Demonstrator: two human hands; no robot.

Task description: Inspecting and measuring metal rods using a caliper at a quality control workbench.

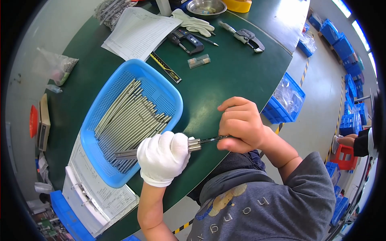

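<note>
My left hand [162, 156], in a white glove, is closed around a small bundle of metal rods [195, 145]. Their ends stick out on both sides of the fist; the left ends reach over the basket. My bare right hand [243, 126] pinches a thin dark stick-like tool [211, 139], whose exact kind I cannot make out. Its far end meets the rod ends beside the glove; whether it goes into one is too small to tell. Left of my hands stands a blue perforated plastic basket [171, 86], holding many similar metal rods [130, 120] lying side by side.
On the green table [225, 80] lie a digital micrometer [243, 36], another dark measuring gauge [187, 42], a small clear case [199, 61], a short ruler [165, 67], white gloves [193, 22] and papers [138, 34]. A ring binder [86, 197] is partly under the basket. A blue crate [285, 98] stands beyond the table's right edge.
</note>
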